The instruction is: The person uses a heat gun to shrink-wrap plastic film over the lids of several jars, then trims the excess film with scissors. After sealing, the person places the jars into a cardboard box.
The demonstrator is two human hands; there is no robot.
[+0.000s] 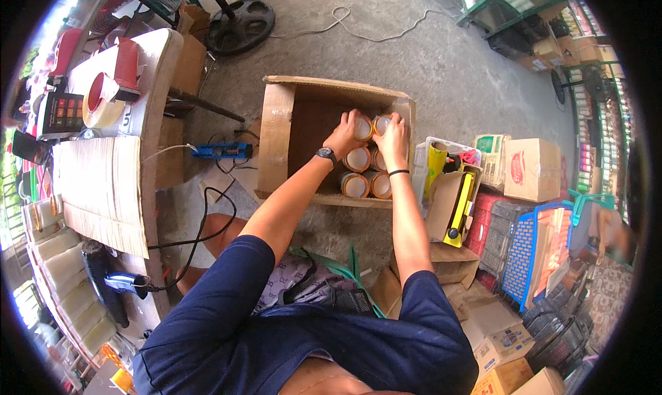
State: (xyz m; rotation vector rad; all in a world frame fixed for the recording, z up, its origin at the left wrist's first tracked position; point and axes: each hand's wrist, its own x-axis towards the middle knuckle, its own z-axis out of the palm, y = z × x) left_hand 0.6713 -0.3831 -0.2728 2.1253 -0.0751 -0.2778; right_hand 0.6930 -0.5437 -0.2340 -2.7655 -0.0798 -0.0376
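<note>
An open cardboard box (276,140) sits on the floor in front of me. Along its right side stand several round jars (356,185) with pale tops and orange rims, packed close together. At the far end of the group, my left hand (343,134) curls round one jar (363,127). Beside it, my right hand (393,138) grips a neighbouring jar (382,123) by its rim. Both held jars are inside the box, next to each other; their lower parts are hidden. The box's left half shows bare brown cardboard.
Left of me, a table (155,57) bears a tape roll, a red dispenser and a cardboard sheet (103,188). A clear bin (420,164) with yellow items stands right of the box. Cartons (531,169) and a blue crate (522,250) lie farther right. A black cable (200,238) hangs at left.
</note>
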